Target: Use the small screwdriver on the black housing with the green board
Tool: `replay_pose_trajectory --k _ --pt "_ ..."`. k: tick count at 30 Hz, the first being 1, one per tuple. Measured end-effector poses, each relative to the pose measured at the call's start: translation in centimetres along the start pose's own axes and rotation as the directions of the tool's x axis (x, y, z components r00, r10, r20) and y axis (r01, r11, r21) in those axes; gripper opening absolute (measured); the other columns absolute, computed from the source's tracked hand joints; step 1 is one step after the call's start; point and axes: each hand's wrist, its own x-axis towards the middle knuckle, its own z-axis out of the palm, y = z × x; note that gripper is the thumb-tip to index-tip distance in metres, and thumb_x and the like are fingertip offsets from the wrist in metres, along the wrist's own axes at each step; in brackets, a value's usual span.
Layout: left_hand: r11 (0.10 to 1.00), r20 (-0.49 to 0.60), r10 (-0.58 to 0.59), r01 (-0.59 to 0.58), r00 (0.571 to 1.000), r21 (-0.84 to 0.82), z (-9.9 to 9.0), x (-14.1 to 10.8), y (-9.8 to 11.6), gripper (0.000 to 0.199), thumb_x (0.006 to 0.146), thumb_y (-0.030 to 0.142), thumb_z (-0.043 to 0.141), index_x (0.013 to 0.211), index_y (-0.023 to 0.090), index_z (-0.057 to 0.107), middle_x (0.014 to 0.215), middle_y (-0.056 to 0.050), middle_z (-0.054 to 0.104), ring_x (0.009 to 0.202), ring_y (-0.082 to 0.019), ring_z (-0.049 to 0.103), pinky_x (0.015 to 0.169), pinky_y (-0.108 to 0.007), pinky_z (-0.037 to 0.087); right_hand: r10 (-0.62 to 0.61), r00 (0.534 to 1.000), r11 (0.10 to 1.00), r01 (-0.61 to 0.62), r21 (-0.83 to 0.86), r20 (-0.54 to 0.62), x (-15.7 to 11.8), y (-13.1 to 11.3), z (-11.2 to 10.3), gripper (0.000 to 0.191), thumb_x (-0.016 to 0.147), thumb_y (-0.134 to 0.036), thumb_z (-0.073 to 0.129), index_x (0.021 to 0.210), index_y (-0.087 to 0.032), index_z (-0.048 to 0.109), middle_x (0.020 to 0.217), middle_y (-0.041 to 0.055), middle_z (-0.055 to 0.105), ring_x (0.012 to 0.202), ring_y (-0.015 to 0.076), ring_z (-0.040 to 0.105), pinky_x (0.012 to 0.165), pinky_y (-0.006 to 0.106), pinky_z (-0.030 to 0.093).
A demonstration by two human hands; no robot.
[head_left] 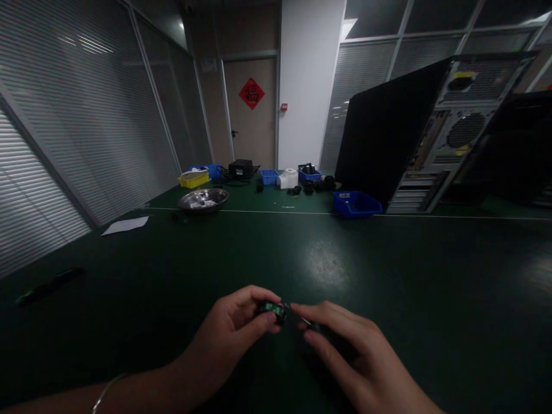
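Note:
A small dark part with a green circuit board is pinched between the thumb and fingers of my left hand, low in the middle of the head view. Just to its right, my right hand has its index fingertip at the edge of that part. A thin, shiny metal piece lies between the thumb and fingers of my right hand; its full shape is hidden. Both hands are above the dark green table.
A metal bowl, a yellow bin and a blue tray stand farther back. At the right is a large computer case. Paper and a dark tool lie at the left.

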Motion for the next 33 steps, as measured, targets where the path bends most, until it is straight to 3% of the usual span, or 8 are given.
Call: replay_pose_trajectory --k 33 --pt "1.0 0.037 -0.011 0.012 0.999 -0.029 0.03 -0.23 0.24 0.015 0.081 0.022 0.071 0.095 0.017 0.068 0.087 -0.002 0.072 0.079 -0.015 0.066 0.076 -0.028 0.052 -0.035 0.999 0.999 0.035 0.005 0.029 0.57 -0.62 -0.19 0.037 0.094 -0.012 0.053 0.124 -0.029 0.064 0.101 0.0032 0.071 0.091 0.0186 0.067 0.077 0.03 0.054"
